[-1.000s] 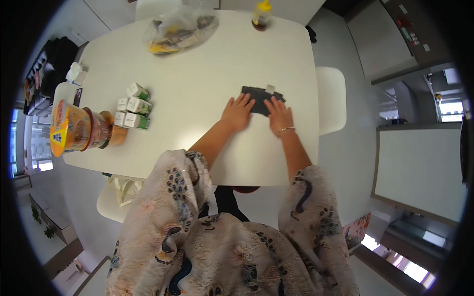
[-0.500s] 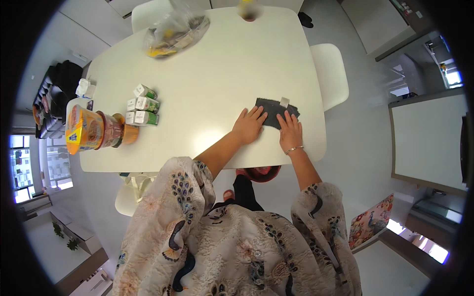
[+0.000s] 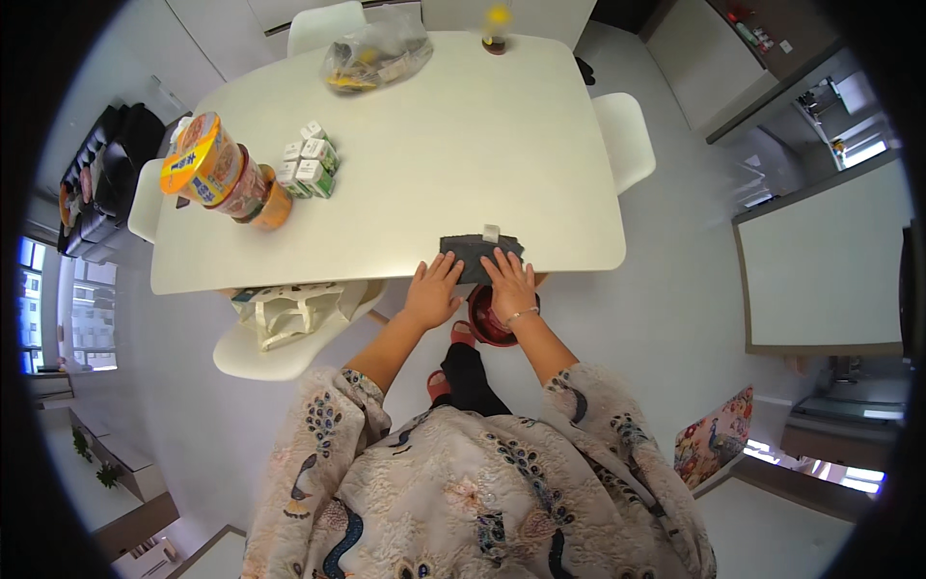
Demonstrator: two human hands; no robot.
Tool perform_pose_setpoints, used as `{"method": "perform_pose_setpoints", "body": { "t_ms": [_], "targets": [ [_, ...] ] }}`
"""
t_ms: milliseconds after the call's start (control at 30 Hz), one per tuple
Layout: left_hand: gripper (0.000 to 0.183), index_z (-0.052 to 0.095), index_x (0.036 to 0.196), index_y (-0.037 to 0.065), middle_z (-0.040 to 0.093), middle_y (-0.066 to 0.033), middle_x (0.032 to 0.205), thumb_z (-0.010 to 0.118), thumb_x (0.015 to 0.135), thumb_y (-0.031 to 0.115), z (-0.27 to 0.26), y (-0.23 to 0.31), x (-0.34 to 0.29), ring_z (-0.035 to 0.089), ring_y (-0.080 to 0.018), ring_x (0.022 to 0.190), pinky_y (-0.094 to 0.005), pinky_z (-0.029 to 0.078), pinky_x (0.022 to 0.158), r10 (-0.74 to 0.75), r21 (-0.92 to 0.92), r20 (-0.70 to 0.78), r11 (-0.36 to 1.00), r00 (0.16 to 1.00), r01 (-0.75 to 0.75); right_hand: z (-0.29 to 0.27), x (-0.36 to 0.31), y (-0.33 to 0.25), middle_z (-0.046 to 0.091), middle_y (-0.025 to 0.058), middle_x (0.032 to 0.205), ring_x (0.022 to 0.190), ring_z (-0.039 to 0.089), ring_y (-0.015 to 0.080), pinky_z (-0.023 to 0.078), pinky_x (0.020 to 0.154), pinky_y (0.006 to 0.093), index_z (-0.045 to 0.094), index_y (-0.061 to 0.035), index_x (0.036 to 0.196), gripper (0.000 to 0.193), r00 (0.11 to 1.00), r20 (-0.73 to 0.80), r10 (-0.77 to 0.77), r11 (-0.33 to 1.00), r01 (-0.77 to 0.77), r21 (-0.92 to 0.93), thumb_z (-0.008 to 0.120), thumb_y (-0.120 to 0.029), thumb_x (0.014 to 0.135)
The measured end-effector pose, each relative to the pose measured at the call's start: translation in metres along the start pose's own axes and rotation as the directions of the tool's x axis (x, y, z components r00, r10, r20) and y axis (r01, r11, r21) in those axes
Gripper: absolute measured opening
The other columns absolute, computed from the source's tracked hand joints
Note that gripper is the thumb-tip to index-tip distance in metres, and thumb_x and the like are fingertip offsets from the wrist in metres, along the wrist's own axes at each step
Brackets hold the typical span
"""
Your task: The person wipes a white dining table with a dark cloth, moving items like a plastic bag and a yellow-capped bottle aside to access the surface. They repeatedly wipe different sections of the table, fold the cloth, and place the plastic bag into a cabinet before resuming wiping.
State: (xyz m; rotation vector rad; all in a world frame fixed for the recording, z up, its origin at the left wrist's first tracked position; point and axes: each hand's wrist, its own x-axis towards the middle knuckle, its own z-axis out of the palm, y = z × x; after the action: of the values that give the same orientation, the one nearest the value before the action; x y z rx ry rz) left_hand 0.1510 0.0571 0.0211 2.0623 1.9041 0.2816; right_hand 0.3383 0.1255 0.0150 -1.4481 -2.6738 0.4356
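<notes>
A dark grey cloth point(image 3: 473, 253) lies flat at the near edge of the white table point(image 3: 415, 193), with a small white tag point(image 3: 491, 233) at its far side. My left hand point(image 3: 432, 291) rests flat, fingers spread, at the table edge on the cloth's left corner. My right hand point(image 3: 509, 284) presses flat on the cloth's right part; a thin bracelet circles that wrist. Neither hand grips anything. Below the table edge, between my forearms, a red round bowl-like object point(image 3: 485, 323) shows, partly hidden by my right hand.
Several small green-and-white cartons point(image 3: 307, 164) and stacked orange snack tubs point(image 3: 227, 179) stand at the table's left. A clear bag point(image 3: 376, 53) and a yellow-capped bottle point(image 3: 496, 29) sit at the far edge. White chairs point(image 3: 622, 140) surround it; a tote bag point(image 3: 289, 307) lies on the near-left chair.
The view has pulled back from the table. The cloth and both hands have slid toward me, from the table's middle to its near edge. A red round object now shows under the edge.
</notes>
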Motion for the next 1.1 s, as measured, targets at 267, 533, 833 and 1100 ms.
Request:
{"method": "perform_pose_setpoints", "body": {
  "t_ms": [267, 533, 833, 1100],
  "targets": [
    [0.082, 0.037, 0.145, 0.009, 0.028, -0.0183, 0.153, 0.071, 0.076, 0.039, 0.0, 0.022, 0.006, 0.025, -0.0342, 0.142, -0.0527, 0.022, 0.113, -0.05, 0.018, 0.055, 0.999, 0.997, 0.049, -0.022, -0.004, 0.01, 0.028, -0.0009, 0.155, 0.143, 0.024, 0.0213, 0.011, 0.116, 0.0518, 0.04, -0.0273, 0.143, 0.058, 0.995, 0.095, 0.031, 0.999, -0.029, -0.021, 0.046, -0.006, 0.09],
    [0.088, 0.035, 0.146, 0.009, 0.027, -0.018, 0.154, 0.07, 0.074, 0.046, 0.018, 0.106, 0.052, 0.024, -0.0339, 0.143, -0.0521, 0.019, 0.114, 0.063, 0.017, 0.134, 0.998, 0.989, -0.065, -0.033, -0.039, 0.108, 0.031, -0.0004, 0.154, 0.142, 0.026, 0.0228, 0.016, 0.116, 0.0508, 0.041, -0.0266, 0.142, 0.053, 0.995, 0.006, 0.104, 0.995, -0.104, -0.007, 0.049, -0.009, 0.092],
    [0.088, 0.039, 0.143, 0.007, 0.029, -0.0184, 0.153, 0.071, 0.072, 0.048, 0.045, 0.187, 0.179, 0.027, -0.0347, 0.141, -0.0532, 0.021, 0.114, 0.104, 0.004, 0.091, 0.994, 0.99, -0.105, -0.069, -0.019, 0.246, 0.032, 0.0023, 0.152, 0.139, 0.029, 0.0274, 0.018, 0.114, 0.0543, 0.041, -0.0257, 0.142, 0.053, 0.995, -0.09, 0.037, 0.999, -0.038, -0.002, 0.054, -0.019, 0.091],
    [0.085, 0.038, 0.144, 0.007, 0.028, -0.0167, 0.153, 0.068, 0.075, 0.047, 0.043, 0.219, 0.235, 0.027, -0.0327, 0.141, -0.0536, 0.021, 0.113, -0.153, 0.013, 0.026, 0.988, 0.988, 0.152, -0.1, 0.067, 0.304, 0.035, 0.0028, 0.151, 0.138, 0.031, 0.028, 0.019, 0.114, 0.0511, 0.045, -0.0244, 0.14, 0.05, 0.987, -0.012, -0.161, 0.987, 0.161, -0.015, 0.053, -0.016, 0.091]
  ]
}}
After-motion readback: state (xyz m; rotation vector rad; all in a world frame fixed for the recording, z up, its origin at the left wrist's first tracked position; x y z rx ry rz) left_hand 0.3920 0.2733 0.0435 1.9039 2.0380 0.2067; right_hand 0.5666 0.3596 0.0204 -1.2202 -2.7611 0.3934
